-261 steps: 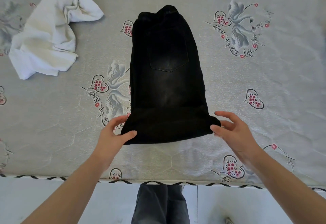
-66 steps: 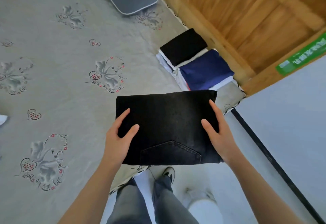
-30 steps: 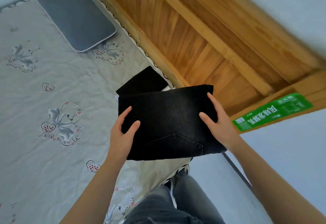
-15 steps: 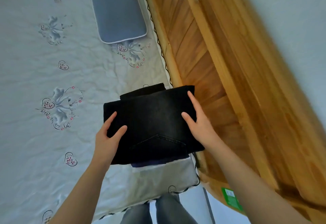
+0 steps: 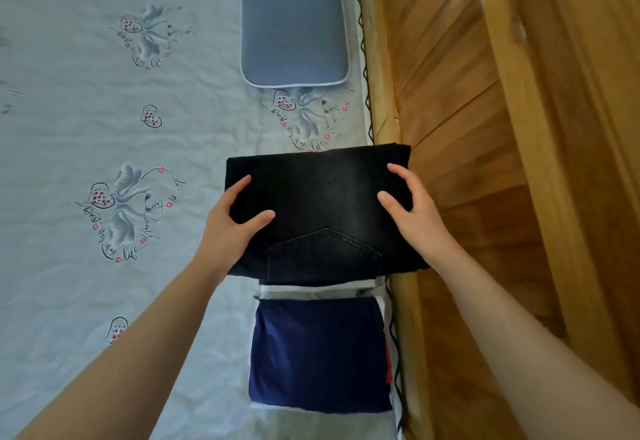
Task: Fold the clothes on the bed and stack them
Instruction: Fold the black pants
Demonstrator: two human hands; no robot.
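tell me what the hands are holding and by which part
Both hands hold the folded black jeans by their side edges: the left hand grips the left edge, the right hand the right edge, thumbs on top.

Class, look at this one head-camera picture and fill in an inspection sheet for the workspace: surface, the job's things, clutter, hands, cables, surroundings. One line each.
Surface: bed with a pale sheet printed with hearts and swans.
Job's things: folded black jeans, pocket up, at the bed's right edge; a navy folded garment tops a pile with white layers, nearer the camera.
Clutter: a grey-blue pillow beyond the jeans.
Hands: left hand grips the jeans' left edge, thumb on top; right hand grips the right edge, thumb on top.
Cables: nothing seen.
Surroundings: wooden bed frame along the right side.
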